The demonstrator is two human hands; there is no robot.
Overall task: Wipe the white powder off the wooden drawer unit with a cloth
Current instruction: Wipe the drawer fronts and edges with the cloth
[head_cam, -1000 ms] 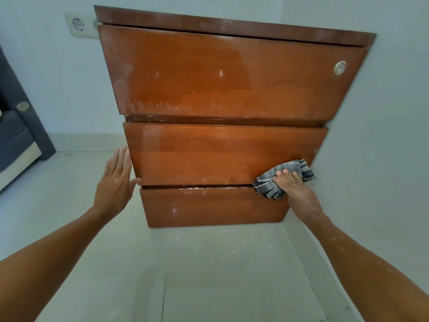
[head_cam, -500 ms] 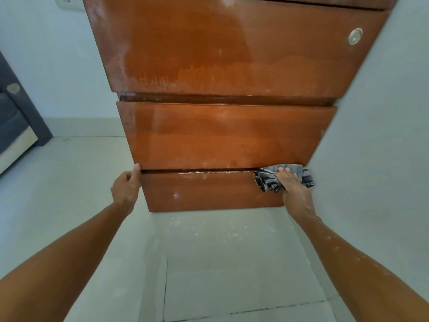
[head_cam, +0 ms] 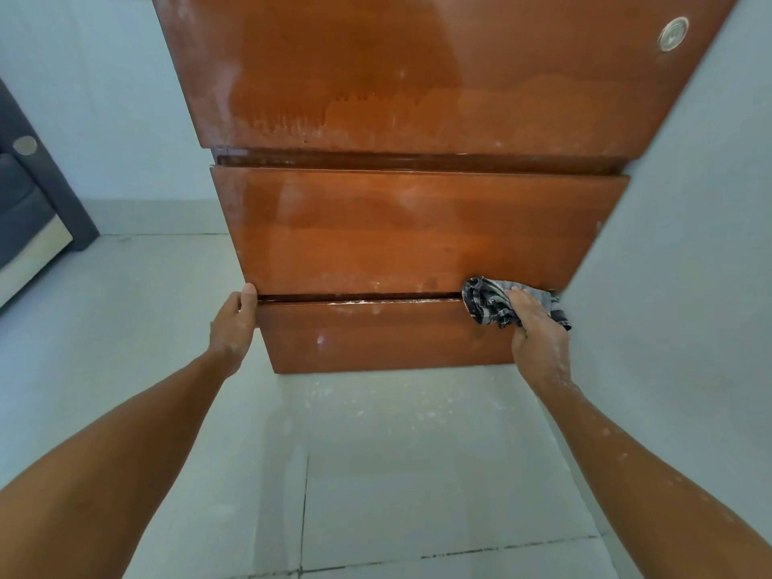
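A glossy brown wooden drawer unit (head_cam: 401,227) with three drawer fronts fills the upper middle. White powder (head_cam: 376,302) lines the top edge of the bottom drawer, and pale smears streak the upper fronts. My right hand (head_cam: 537,332) presses a crumpled grey checked cloth (head_cam: 488,302) against the right end of the gap above the bottom drawer. My left hand (head_cam: 234,323) grips the left edge of the unit at that same gap, thumb on the corner.
A pale wall (head_cam: 676,244) touches the unit's right side. The grey tiled floor (head_cam: 376,474) below carries scattered powder. A dark sofa (head_cam: 29,211) stands at far left. A round metal lock (head_cam: 672,33) sits on the top drawer.
My left hand went from flat and open beside the unit to gripping its left edge. The cloth slid down from the middle drawer front to the gap. My view moved closer.
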